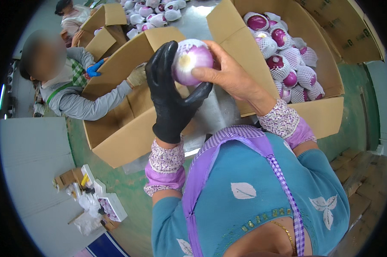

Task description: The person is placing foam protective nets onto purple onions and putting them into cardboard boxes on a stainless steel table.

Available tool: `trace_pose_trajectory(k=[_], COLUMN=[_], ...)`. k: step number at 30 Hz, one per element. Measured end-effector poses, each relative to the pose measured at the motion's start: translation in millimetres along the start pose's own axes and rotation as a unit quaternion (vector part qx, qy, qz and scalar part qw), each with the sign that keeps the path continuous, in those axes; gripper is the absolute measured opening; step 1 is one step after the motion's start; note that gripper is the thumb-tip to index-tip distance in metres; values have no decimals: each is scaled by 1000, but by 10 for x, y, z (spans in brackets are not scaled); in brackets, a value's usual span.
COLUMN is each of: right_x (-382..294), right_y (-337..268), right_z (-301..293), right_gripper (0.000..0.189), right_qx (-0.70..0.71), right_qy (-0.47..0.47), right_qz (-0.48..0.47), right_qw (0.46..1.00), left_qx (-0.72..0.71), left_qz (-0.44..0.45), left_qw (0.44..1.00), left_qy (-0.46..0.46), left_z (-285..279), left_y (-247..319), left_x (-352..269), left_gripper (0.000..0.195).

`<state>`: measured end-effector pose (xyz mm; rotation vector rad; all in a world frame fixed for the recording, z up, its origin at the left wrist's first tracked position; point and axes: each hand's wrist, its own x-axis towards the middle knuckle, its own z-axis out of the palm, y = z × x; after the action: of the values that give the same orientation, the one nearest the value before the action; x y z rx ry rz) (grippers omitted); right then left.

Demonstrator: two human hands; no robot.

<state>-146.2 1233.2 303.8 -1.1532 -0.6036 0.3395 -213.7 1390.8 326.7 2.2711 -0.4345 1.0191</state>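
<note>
A purple onion [193,62] partly covered by a white foam net sleeve is held up before me, its pale end bare. My left hand [177,90], in a black glove, cups it from the left and below. My right hand [230,72], ungloved, holds it from the right with the thumb on its front. To the right stands an open cardboard box [315,112] holding many net-wrapped purple onions [290,57]. On the left is another open cardboard box [126,139]; the part of its inside that shows is bare cardboard.
A co-worker [80,86] leans over the left box, one gloved hand inside it. Farther back are another person [74,19], a box [114,14] and a pile of wrapped onions [148,14] on a metal table [196,19]. Foam boxes [117,205] and plastic bags lie on the floor at lower left.
</note>
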Motion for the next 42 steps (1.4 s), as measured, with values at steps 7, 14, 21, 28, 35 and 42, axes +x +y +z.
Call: trace_pose_trajectory(k=[7, 14, 21, 28, 35, 42], right_x=[41, 79, 152, 42, 61, -104], right_y=[67, 346, 491, 348, 222, -336], right_z=[-253, -441, -558, -453, -480, -1395], right_gripper=[63, 53, 60, 62, 58, 47], right_qx=[237, 258, 487, 364, 46, -165], right_qy=[-21, -40, -35, -15, 56, 261], right_qz=[53, 80, 141, 105, 23, -58], right_qw=[970, 962, 861, 925, 997, 949], left_qx=[-221, -155, -384, -87, -177, 83], left_qz=[-162, -143, -255, 12, -105, -42], left_qw=[962, 977, 887, 996, 978, 988], left_qy=[16, 9, 25, -14, -43, -125], left_z=[72, 248, 157, 168, 305, 264], left_y=[-184, -473, -748, -726, -100, -178], left_x=[36, 50, 42, 75, 133, -246], left_gripper=[62, 14, 27, 41, 20, 71])
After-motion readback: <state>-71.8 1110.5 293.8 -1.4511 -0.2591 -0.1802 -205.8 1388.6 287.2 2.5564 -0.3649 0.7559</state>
